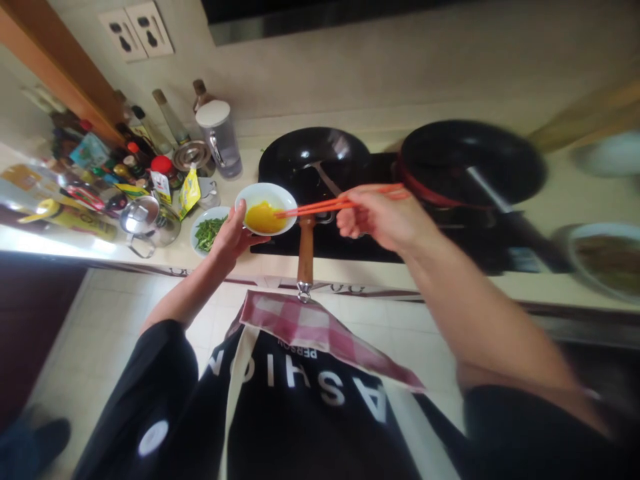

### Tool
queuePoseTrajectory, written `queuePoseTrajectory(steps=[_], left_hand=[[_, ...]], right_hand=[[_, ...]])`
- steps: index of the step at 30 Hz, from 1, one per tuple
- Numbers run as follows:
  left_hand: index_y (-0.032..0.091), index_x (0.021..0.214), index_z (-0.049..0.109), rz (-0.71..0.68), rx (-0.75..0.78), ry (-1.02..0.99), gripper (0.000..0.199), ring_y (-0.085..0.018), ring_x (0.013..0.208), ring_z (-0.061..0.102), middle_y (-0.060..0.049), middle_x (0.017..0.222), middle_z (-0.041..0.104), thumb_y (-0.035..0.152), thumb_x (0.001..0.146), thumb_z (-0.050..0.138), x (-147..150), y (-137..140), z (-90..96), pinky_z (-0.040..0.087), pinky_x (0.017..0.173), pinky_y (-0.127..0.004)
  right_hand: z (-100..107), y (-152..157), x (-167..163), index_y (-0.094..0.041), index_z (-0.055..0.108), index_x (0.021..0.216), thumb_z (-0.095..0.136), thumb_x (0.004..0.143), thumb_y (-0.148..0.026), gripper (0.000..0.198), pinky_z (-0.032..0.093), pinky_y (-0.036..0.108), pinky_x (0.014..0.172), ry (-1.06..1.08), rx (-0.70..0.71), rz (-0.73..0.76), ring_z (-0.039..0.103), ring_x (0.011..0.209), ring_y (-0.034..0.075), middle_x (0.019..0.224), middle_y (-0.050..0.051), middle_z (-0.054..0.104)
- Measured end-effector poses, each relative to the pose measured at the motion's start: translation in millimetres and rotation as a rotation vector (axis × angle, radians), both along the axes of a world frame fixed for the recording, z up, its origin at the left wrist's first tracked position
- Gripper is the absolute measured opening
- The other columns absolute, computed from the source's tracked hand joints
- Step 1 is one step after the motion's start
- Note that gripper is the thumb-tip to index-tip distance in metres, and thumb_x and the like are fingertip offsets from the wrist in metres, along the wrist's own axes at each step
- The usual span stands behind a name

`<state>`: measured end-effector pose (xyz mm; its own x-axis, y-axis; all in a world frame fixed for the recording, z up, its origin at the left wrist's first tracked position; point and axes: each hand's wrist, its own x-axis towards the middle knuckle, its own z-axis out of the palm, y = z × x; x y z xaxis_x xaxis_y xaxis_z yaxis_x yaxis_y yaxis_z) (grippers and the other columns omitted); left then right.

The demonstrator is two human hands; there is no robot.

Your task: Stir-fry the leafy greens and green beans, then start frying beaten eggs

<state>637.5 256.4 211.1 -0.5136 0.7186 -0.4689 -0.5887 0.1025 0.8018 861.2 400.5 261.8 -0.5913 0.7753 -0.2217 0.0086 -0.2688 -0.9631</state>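
Observation:
My left hand (234,231) grips a small white bowl (245,197) by its near left side, thumb over the rim. Yellow beaten egg (265,217) lies in it, and the bowl tilts toward me. Orange chopsticks (320,207) are held in my right hand (377,215), fingers closed round them, their tips in the egg. Just behind the bowl sits a dark wok (285,157) on the stove, a metal-shafted utensil (327,179) resting inside. The wok's wooden handle (305,250) points toward me, below and between my hands.
A plate of chopped greens (207,233) stands left of the bowl. Beyond it are a water pitcher (223,143), a steel pot (150,223) and several seasoning bottles. At right are a red-sided pan (430,190) with a spatula (490,190), and a dish of brown food (610,260).

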Motion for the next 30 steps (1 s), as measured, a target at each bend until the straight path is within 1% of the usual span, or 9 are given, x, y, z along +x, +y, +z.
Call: queuePoseTrajectory(steps=[2, 4, 8, 10, 14, 16, 19, 23, 30], left_hand=[[0.032, 0.143, 0.049, 0.006, -0.006, 0.007, 0.061, -0.031, 0.111, 0.071, -0.013, 0.133, 0.066, 0.054, 0.088, 0.066, 0.1, 0.9, 0.1, 0.061, 0.088, -0.046], [0.032, 0.143, 0.049, 0.015, -0.003, -0.002, 0.062, -0.031, 0.111, 0.071, -0.013, 0.133, 0.066, 0.054, 0.088, 0.066, 0.7, 1.4, 0.7, 0.062, 0.087, -0.046], [0.033, 0.144, 0.048, 0.028, 0.001, -0.051, 0.062, -0.032, 0.112, 0.07, -0.013, 0.132, 0.067, 0.054, 0.088, 0.066, 2.7, 1.3, 1.7, 0.062, 0.086, -0.047], [0.033, 0.143, 0.049, 0.03, 0.002, -0.041, 0.06, -0.032, 0.113, 0.07, -0.012, 0.132, 0.067, 0.054, 0.089, 0.066, 3.7, 1.1, 2.0, 0.062, 0.087, -0.046], [0.033, 0.142, 0.05, 0.015, 0.003, 0.008, 0.058, -0.032, 0.115, 0.069, -0.012, 0.134, 0.066, 0.052, 0.089, 0.066, 5.0, 1.9, 2.2, 0.063, 0.087, -0.045], [0.034, 0.143, 0.049, 0.01, 0.001, 0.014, 0.059, -0.032, 0.117, 0.068, -0.011, 0.134, 0.066, 0.052, 0.089, 0.066, 5.2, 2.7, 2.3, 0.063, 0.087, -0.044], [0.033, 0.142, 0.049, -0.005, 0.001, 0.033, 0.06, -0.032, 0.117, 0.067, -0.011, 0.136, 0.064, 0.054, 0.089, 0.066, 5.1, 4.1, 2.4, 0.063, 0.087, -0.046], [0.033, 0.142, 0.048, -0.009, 0.01, 0.042, 0.062, -0.032, 0.115, 0.068, -0.011, 0.136, 0.064, 0.056, 0.088, 0.066, 5.2, 5.9, 1.9, 0.062, 0.089, -0.046], [0.035, 0.141, 0.048, -0.025, -0.002, 0.055, 0.058, -0.03, 0.113, 0.069, -0.01, 0.131, 0.067, 0.055, 0.089, 0.064, 7.1, 7.3, 2.8, 0.062, 0.087, -0.045]], right_hand=[[-0.5, 0.8, 1.4, -0.016, 0.063, 0.078, 0.072, 0.08, -0.036, 0.021, 0.04, 0.022, 0.036, 0.026, -0.013, 0.033, 0.057, 0.041, 0.014, 0.054, 0.003, 0.062], [-1.7, 2.0, 3.4, -0.017, 0.063, 0.076, 0.075, 0.078, -0.037, 0.023, 0.04, 0.022, 0.036, 0.055, -0.01, 0.022, 0.057, 0.041, 0.013, 0.053, 0.002, 0.062], [-3.9, 4.8, 6.7, -0.017, 0.065, 0.076, 0.077, 0.076, -0.036, 0.022, 0.041, 0.022, 0.036, 0.058, -0.028, 0.031, 0.058, 0.043, 0.014, 0.055, 0.003, 0.064], [-3.7, 5.7, 7.2, -0.018, 0.064, 0.074, 0.078, 0.075, -0.035, 0.023, 0.042, 0.022, 0.036, 0.073, -0.039, 0.036, 0.058, 0.043, 0.014, 0.055, 0.003, 0.064], [0.5, 5.8, 6.4, -0.016, 0.064, 0.075, 0.074, 0.078, -0.034, 0.021, 0.042, 0.021, 0.036, 0.033, -0.06, 0.048, 0.058, 0.042, 0.013, 0.054, 0.003, 0.063], [4.0, 4.9, 6.1, -0.016, 0.062, 0.074, 0.071, 0.08, -0.032, 0.02, 0.041, 0.02, 0.036, 0.009, -0.051, 0.026, 0.058, 0.041, 0.013, 0.053, 0.003, 0.063], [9.9, 2.6, 6.7, -0.016, 0.062, 0.076, 0.069, 0.081, -0.031, 0.017, 0.041, 0.02, 0.036, -0.001, -0.041, 0.045, 0.058, 0.041, 0.013, 0.053, 0.003, 0.063], [15.7, 0.7, 8.4, -0.016, 0.062, 0.076, 0.066, 0.081, -0.026, 0.012, 0.04, 0.02, 0.036, -0.027, -0.019, 0.02, 0.057, 0.04, 0.013, 0.052, 0.002, 0.062], [11.2, 8.0, 9.7, -0.016, 0.062, 0.077, 0.065, 0.081, -0.027, 0.012, 0.042, 0.023, 0.039, -0.055, -0.031, 0.036, 0.057, 0.043, 0.014, 0.055, 0.004, 0.063]])
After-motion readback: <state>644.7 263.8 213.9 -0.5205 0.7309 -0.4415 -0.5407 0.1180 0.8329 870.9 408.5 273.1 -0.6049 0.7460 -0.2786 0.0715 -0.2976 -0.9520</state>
